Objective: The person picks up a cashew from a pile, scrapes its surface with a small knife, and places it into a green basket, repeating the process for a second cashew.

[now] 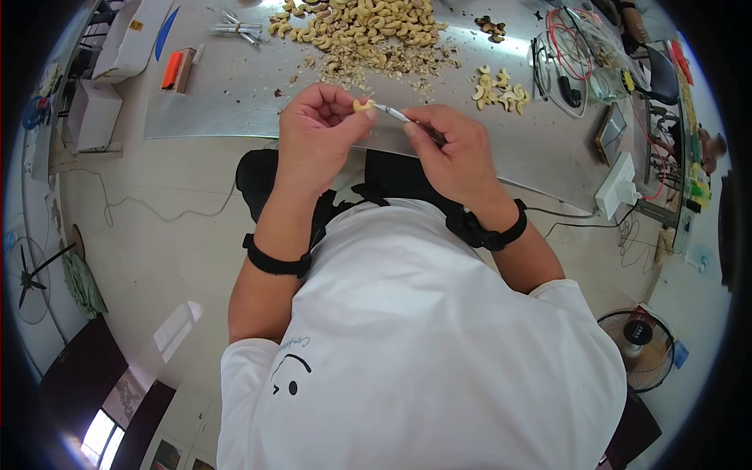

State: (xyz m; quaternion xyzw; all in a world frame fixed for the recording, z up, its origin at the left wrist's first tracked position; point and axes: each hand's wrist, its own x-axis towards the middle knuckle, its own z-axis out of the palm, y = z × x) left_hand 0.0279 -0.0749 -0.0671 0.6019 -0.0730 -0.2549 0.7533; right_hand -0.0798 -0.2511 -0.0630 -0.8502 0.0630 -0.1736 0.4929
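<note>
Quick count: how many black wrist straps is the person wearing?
2. The left strap circles the wrist of the left hand, which pinches a cashew; the right strap circles the wrist of the right hand.

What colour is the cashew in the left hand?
The cashew is pale yellow; the head view shows it.

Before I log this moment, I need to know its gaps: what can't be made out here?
All in the head view:
- Slim tool: its rear part is hidden by the right hand.
- Held cashew: partly covered by fingers of the left hand; too small to tell whether the tool's tip touches it.
- Cashew pile: cut off by the top edge.
- Another person's arm: cut off by the top edge.
</note>
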